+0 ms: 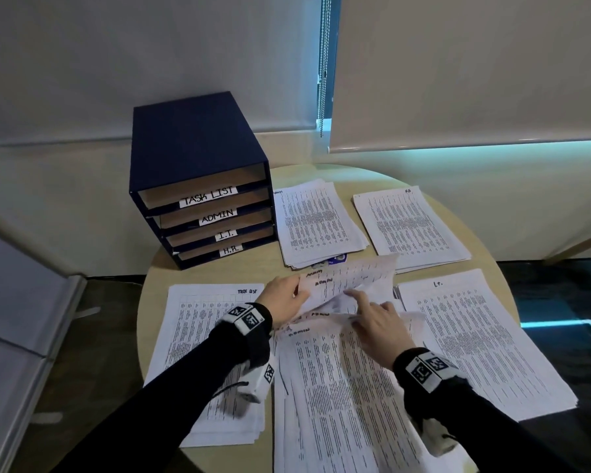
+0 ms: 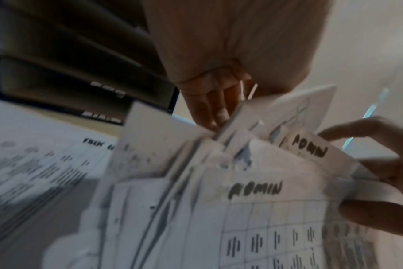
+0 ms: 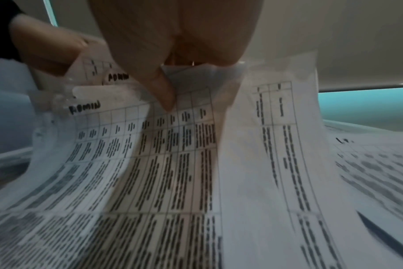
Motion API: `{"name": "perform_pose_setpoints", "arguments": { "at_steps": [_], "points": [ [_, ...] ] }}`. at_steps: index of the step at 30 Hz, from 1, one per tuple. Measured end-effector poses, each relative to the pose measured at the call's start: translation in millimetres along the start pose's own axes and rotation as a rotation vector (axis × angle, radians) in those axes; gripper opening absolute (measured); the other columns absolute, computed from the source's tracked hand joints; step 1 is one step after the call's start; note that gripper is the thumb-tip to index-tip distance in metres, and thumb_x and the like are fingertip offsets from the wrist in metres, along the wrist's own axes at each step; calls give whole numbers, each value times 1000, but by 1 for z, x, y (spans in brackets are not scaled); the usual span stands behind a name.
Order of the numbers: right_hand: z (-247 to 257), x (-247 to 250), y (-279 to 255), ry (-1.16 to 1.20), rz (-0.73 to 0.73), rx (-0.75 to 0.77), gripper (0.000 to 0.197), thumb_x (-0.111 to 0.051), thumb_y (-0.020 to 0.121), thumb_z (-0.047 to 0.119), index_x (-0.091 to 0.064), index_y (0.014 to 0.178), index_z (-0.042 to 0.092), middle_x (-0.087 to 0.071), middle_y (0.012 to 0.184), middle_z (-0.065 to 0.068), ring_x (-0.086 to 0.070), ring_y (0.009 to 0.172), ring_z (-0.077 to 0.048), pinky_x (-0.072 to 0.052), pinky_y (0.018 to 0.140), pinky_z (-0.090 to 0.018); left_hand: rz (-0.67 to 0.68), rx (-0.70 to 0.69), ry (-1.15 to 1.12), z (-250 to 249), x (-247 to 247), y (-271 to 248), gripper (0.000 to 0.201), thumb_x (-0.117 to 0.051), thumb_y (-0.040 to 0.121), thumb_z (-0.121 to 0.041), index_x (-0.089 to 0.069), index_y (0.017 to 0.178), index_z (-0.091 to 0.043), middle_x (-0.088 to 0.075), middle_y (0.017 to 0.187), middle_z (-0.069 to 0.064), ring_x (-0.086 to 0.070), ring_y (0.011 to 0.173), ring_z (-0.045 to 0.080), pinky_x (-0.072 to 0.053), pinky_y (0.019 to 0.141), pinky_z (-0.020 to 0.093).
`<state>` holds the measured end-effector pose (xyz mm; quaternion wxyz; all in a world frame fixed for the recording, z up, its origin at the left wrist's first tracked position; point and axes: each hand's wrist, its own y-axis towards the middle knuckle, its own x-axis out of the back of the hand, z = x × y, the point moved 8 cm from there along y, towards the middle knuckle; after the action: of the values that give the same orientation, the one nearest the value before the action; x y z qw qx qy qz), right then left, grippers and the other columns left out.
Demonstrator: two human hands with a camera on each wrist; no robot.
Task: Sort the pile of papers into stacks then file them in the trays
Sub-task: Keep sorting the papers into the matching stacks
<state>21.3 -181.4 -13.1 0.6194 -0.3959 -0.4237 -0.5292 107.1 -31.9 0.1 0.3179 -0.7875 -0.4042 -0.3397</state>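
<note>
I am in the sorting step, and the filing in the trays is not yet begun. The unsorted pile (image 1: 338,387) lies on the counter (image 1: 325,174) in front of the blue tray unit (image 1: 198,179), toward me, and it is still thick.

My left hand (image 1: 282,300) grips the far left corner of a few raised sheets (image 1: 348,278); the fingers (image 2: 213,107) are curled round the edge. My right hand (image 1: 377,320) is on the same sheets, with the thumb and one finger closed on the top edge of one page. I read "ADMIN" on at least two of these pages.

Four stacks are already around the pile. The task list stack (image 1: 205,353) lies in front of the tray unit, just left of the pile. The admin stack (image 1: 316,223) is directly right of the tray unit, the HR stack (image 1: 411,225) further right, and the IT stack (image 1: 475,343) is right of the pile.

I judge the next move is to separate the ADMIN pages from the pile and carry them to the admin stack. It calls for a clean split, so that no page with another label comes along. The sheets are thin and bend easily, so both hands should support them.
</note>
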Motion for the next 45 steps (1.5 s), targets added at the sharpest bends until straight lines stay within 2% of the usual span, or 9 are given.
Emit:
{"name": "perform_pose_setpoints", "arguments": {
  "at_steps": [3, 12, 16, 25, 28, 30, 36, 40, 45],
  "points": [
    [8, 2, 9, -91, 56, 27, 79, -48, 91, 10, 2, 148, 31, -58, 79, 6, -52, 75, -16, -35, 83, -31, 41, 36, -31, 5, -2, 3, 21, -51, 96, -26, -60, 101, -7, -65, 92, 9, -61, 84, 27, -46, 71, 32],
    [18, -2, 38, -106, 349, -60, 40, -43, 92, 10, -31, 127, 23, -66, 97, 0, -63, 94, -23, -30, 107, -47, -93, -86, 60, -1, 31, 6, 15, -47, 99, -26, -57, 104, -16, -55, 71, -4, -54, 66, 21, -40, 59, 29],
    [20, -12, 49, -113, 435, -89, 50, -48, 88, 3, -30, 130, 23, -67, 106, 0, -62, 99, -24, -30, 108, -51, -301, -149, 169, -17, 72, -3, 28, -41, 101, -32, -57, 122, -21, -45, 64, -8, -41, 54, 9, -37, 56, 28],
    [9, -17, 35, -170, 311, -47, 87, -45, 85, 4, 9, 150, 26, -66, 104, -4, -60, 98, -25, -35, 98, -43, -982, -342, 213, -50, 192, -50, 12, -58, 89, -4, -58, 95, -14, -47, 71, 2, -40, 63, 13, -22, 55, 19],
    [2, -6, 14, -98, 251, 15, 46, -42, 88, 5, -40, 127, 30, -64, 106, 5, -58, 103, -19, -35, 98, -36, -1069, -293, 104, -38, 216, -53, 4, -55, 94, -9, -56, 97, -11, -54, 74, 5, -48, 64, 17, -31, 58, 23],
    [-8, 2, 2, -47, 232, 6, 17, -43, 91, 11, -47, 94, 28, -60, 98, 12, -55, 103, -16, -32, 94, -32, -1097, -209, -90, -19, 224, -51, 15, -52, 98, -14, -61, 99, -2, -60, 79, 5, -53, 65, 17, -39, 56, 19],
    [-54, 28, -27, 320, 192, -140, 22, -60, 86, 14, -56, 87, 36, -54, 69, 24, -53, 79, -6, -38, 80, -26, -834, 75, -543, 42, 183, -15, 12, -52, 99, -18, -57, 96, -7, -61, 70, 3, -60, 54, 4, -56, 60, 24],
    [-71, 47, -36, 568, 166, -308, 30, -68, 82, 12, -60, 105, 30, -62, 106, 5, -59, 102, -14, -44, 84, -21, -516, 191, -562, 75, 117, 7, 14, -54, 98, -13, -58, 105, -2, -59, 64, 5, -57, 51, 12, -55, 73, 44],
    [-66, 59, -31, 573, 216, -396, 53, -66, 86, 9, -48, 135, 8, -54, 131, -8, -50, 111, -14, -35, 94, -23, -149, 292, -531, 98, 23, -2, 24, -55, 97, -17, -59, 106, 5, -58, 64, 5, -57, 50, 9, -50, 57, 21]
  ]
}}
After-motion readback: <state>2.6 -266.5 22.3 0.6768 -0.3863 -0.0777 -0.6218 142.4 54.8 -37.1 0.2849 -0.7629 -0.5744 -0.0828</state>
